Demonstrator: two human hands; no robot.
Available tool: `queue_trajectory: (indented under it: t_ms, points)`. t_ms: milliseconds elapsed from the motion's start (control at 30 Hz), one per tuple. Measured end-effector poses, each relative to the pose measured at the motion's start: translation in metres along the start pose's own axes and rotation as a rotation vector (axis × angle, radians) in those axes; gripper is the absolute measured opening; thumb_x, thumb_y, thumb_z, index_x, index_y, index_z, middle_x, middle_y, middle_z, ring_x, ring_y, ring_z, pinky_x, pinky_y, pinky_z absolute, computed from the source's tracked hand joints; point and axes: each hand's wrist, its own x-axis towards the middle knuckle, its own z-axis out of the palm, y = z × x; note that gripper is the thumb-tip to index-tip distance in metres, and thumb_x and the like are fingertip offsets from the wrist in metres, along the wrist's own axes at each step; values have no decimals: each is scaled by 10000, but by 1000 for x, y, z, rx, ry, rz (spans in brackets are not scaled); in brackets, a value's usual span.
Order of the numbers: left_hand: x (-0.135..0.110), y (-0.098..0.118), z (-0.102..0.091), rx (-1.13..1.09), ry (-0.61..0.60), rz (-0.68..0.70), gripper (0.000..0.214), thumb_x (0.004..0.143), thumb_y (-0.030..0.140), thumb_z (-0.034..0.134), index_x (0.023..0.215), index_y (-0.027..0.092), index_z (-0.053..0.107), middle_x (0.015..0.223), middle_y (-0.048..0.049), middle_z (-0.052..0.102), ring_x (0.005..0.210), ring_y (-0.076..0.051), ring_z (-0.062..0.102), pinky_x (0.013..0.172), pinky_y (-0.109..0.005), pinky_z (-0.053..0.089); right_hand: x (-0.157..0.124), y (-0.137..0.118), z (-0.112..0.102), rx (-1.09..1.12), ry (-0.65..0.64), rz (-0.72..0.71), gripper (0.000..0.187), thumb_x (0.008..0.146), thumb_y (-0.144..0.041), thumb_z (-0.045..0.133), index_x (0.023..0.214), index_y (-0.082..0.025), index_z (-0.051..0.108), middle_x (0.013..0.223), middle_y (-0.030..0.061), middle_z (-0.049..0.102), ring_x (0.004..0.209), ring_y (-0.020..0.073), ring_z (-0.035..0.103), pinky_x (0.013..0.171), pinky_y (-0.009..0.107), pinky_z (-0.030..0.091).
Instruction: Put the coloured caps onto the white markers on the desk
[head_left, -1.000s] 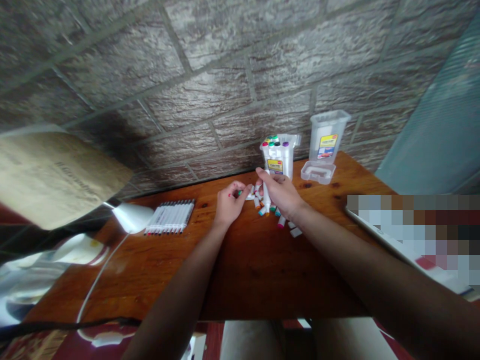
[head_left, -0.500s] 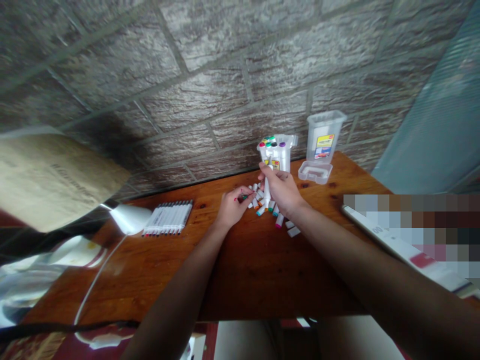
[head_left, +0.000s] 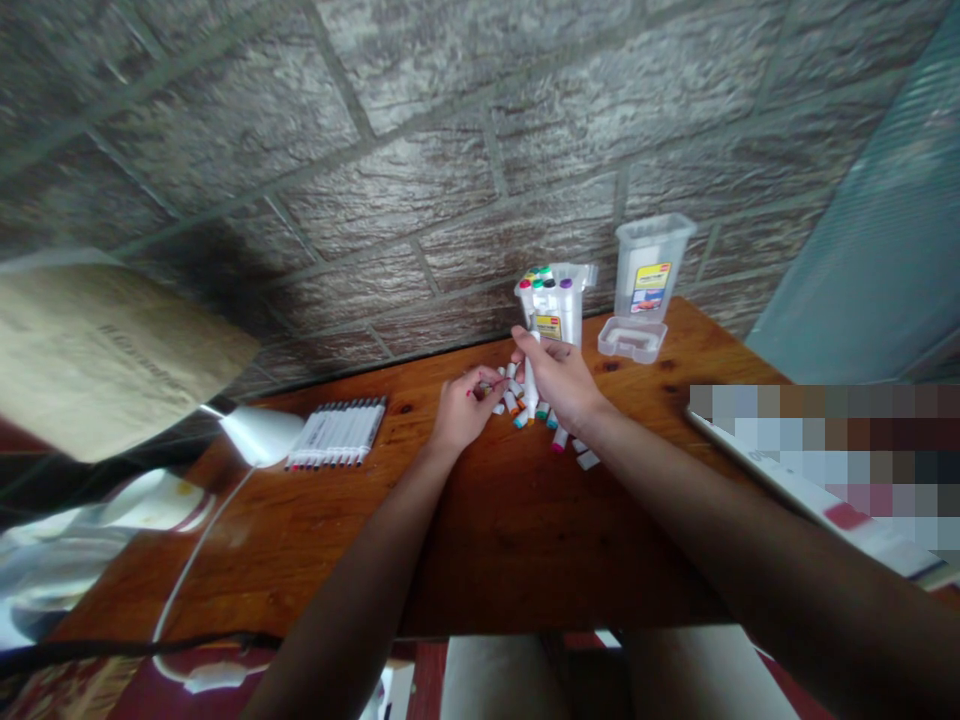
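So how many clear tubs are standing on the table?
2. The marker-filled tub stands just behind the right hand; the empty tub stands right of it by the wall, a lid lying in front.

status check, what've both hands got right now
Right hand shut on white marker pen, upright. Left hand at the pile of loose white markers with coloured ends, grip unclear. Clear plastic tub of markers close behind.

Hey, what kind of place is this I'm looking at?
Probably a home desk or craft corner: a wooden table against a stone-pattern wall, a white lamp, and marker pens standing in a clear box, with a row of markers lying beside the lamp.
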Motion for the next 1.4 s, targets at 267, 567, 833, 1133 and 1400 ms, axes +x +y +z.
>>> queue_trajectory:
  t_ms: [267,567,833,1133,1400]
  points:
    - [0,3,-2,22,64,-27,98,800,206,660,711,169,669,642,8,661,562,-114,549,588,-222,409,-13,1,6,-147,-219,-117,566,758,-727,640,623,-179,602,527,-24,545,487,100,473,491,240,355]
    - [9,17,-2,-678,26,-344,613,838,690,582,531,162,536,430,27,436,382,-72,388,408,-215,266,-12,3,6,-104,-326,-56,552,777,-696,641,639,-163,679,576,-3,616,519,94,499,514,239,353]
    - [6,26,0,-979,-79,-443,552,755,602,754,564,168,473,416,77,378,363,-59,394,396,-186,335,-18,-2,10,-62,-373,10,528,697,-663,733,581,-151,681,543,5,627,593,122,582,637,262,432]
    - [5,48,-7,-1028,-94,-667,466,867,582,649,718,141,669,357,86,347,334,-97,438,380,-205,396,-23,-2,12,-15,-421,-12,486,667,-641,778,604,-165,705,571,-7,653,596,122,592,694,276,472]
    - [4,42,-8,-1025,-125,-636,378,869,497,687,733,145,678,359,77,387,351,-107,481,404,-206,420,-20,6,13,28,-422,1,490,697,-642,757,589,-168,696,564,-3,644,551,115,548,638,278,436]
